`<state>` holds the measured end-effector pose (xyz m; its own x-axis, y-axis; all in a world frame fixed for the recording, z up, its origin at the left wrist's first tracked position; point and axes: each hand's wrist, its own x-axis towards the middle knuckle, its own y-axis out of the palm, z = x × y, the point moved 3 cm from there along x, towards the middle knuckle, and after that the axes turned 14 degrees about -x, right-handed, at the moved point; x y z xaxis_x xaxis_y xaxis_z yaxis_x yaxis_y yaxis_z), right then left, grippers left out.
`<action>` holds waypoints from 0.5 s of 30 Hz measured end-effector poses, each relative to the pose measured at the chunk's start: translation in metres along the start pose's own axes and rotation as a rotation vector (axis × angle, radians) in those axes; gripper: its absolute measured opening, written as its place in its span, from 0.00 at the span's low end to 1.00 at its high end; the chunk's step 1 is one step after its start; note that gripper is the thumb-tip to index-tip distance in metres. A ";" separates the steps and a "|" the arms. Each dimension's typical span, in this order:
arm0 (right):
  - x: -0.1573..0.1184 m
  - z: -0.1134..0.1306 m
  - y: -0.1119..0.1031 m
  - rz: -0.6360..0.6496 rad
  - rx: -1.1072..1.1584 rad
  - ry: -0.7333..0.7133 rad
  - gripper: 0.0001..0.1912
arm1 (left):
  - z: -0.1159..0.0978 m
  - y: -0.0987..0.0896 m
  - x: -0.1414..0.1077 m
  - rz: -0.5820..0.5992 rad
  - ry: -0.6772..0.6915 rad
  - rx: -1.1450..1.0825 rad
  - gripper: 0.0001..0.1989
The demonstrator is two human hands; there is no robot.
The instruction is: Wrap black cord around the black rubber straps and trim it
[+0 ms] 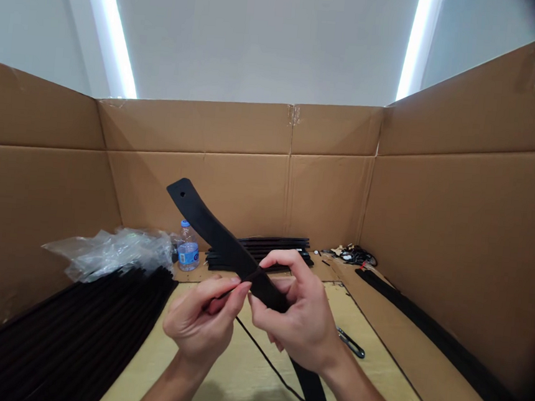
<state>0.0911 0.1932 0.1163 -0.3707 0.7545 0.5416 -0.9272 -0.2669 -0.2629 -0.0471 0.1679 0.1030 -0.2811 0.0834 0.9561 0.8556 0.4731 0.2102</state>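
Note:
A long flat black strip (220, 237) with a small hole near its rounded end slants up and to the left. My right hand (302, 313) is closed around it below its middle, thumb and forefinger on its edges. My left hand (208, 314) pinches a thin black cord (265, 357) against the strip, where a loop of cord seems to cross it. From there the cord hangs down to the board and runs right under my right wrist. The strip's lower part (311, 391) comes out beneath my right hand toward the front edge of view.
Many black strips (64, 326) lie at the left beside crumpled clear plastic (117, 253). A water bottle (188, 250) and a black bundle (263, 253) stand at the back. A utility knife (351, 343) lies right on the yellowish board (242, 385). Cardboard walls (199, 129) surround everything.

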 end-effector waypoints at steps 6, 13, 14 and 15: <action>0.004 -0.015 0.003 0.131 0.189 0.140 0.30 | 0.013 0.001 0.004 0.065 -0.246 -0.101 0.05; 0.011 -0.025 0.000 0.076 0.239 0.121 0.21 | 0.027 0.012 0.005 0.243 -0.720 -0.329 0.12; 0.011 -0.025 0.000 0.077 0.233 0.118 0.21 | 0.028 0.012 0.005 0.265 -0.760 -0.362 0.13; 0.012 -0.025 0.000 0.078 0.231 0.114 0.21 | 0.029 0.013 0.004 0.281 -0.790 -0.391 0.13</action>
<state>0.0881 0.2172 0.1022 -0.4456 0.7854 0.4297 -0.8884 -0.4470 -0.1043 -0.0499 0.1996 0.1037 -0.1333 0.7919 0.5959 0.9827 0.0276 0.1832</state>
